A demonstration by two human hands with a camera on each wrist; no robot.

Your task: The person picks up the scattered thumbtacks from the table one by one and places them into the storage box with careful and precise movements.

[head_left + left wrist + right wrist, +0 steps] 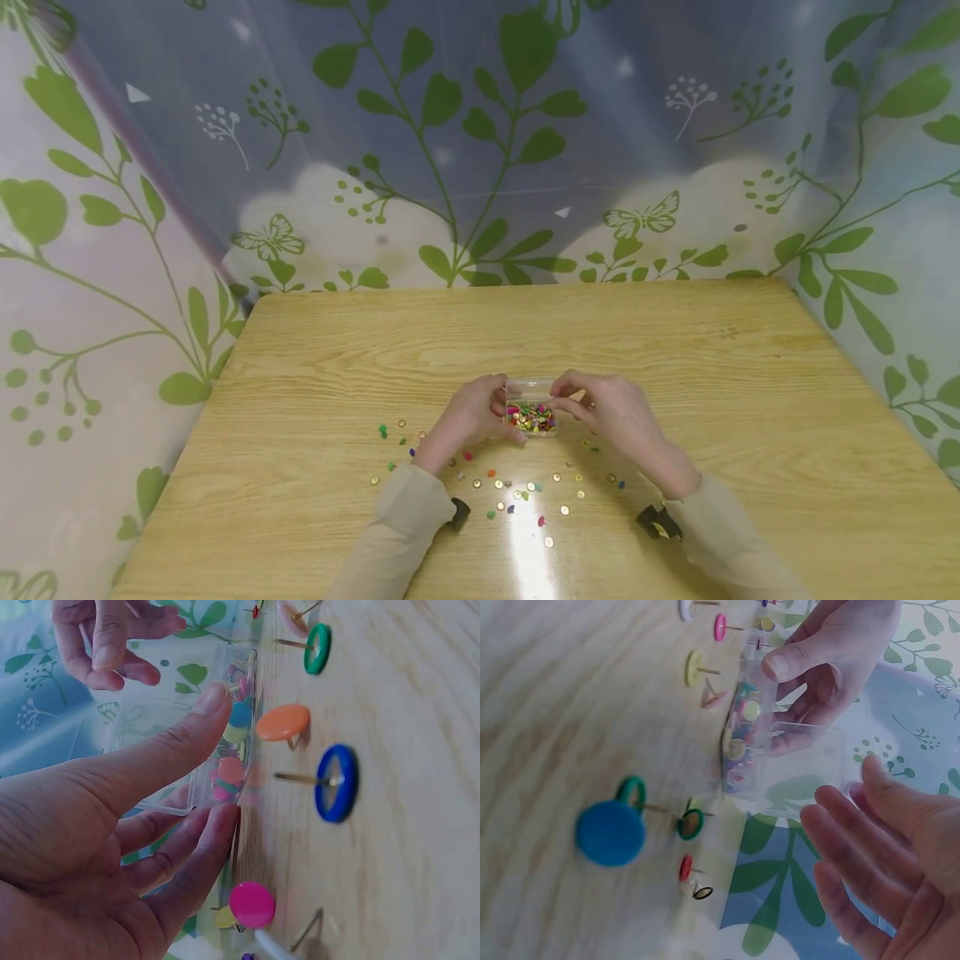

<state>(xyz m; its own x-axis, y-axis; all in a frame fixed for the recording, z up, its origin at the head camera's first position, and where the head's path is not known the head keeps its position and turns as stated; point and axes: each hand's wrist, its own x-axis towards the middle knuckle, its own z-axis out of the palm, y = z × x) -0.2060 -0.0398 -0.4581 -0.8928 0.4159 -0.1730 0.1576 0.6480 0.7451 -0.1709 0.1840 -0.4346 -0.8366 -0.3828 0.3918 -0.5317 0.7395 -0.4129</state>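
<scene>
A small clear plastic box (534,433) stands on the table, full of multicoloured thumbtacks (532,417). Its clear lid (810,761) is raised at the back. My left hand (476,411) holds the box at its left end, thumb in front and fingers around the side and behind. My right hand (611,408) is at the box's right end, fingertips close to the raised lid. In the right wrist view its fingers are loosely bent and spread, with no tack visible between them. Whether the fingertips touch the lid is hard to tell.
Loose thumbtacks lie scattered on the wooden table (337,350) left, right and in front of the box, among them a blue tack (610,834) and an orange tack (283,722). Many rest points up. A leaf-patterned curtain (480,167) hangs behind the table.
</scene>
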